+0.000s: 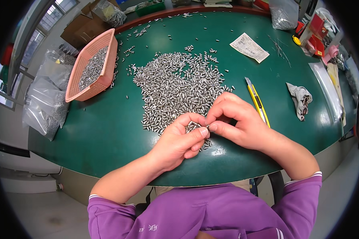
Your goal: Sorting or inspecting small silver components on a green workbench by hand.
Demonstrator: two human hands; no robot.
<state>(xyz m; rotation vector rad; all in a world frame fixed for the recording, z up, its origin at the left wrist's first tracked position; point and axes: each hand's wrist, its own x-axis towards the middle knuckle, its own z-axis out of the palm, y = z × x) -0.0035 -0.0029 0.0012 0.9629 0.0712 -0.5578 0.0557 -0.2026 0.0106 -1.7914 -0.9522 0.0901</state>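
Nearest the head camera was the purple shirt [199,215] of the person, its short sleeves edged with white stripes, just below the hands. The left hand [175,141] and right hand [239,119] met over the near edge of a spread of metal parts. Their thumbs and index fingers were drawn together in narrow pinches, fingertip to fingertip, around a small metal piece [208,127] mostly hidden by the fingers. More parts showed inside the curl of the left hand; whether they lay in the palm or on the table [107,143] beneath could not be told.

The pile of small, bullet-shaped metal parts [175,87] covered the green table directly beyond the hands, with a few more just below the left fingertips and strays scattered farther off. Well to the left of the hands stood a pink plastic basket [110,71], tilted in the view and partly filled with similar parts [92,69]. Clear plastic bags [48,103] of small metallic pieces leaned beyond it, farther left, and a cardboard box [81,30] sat farther away still.

Just to the right of the right hand lay a yellow-and-black utility knife [258,101], blade tip pointing away from the person and its near end close to the wrist. Farther right was a crumpled, stained cloth or paper [300,99]. Beyond the right hand lay a printed paper slip [249,47], with thin wires [281,51] beside it. A yellow tape measure [296,40] and another filled plastic bag [284,15] rested near the far right edge.
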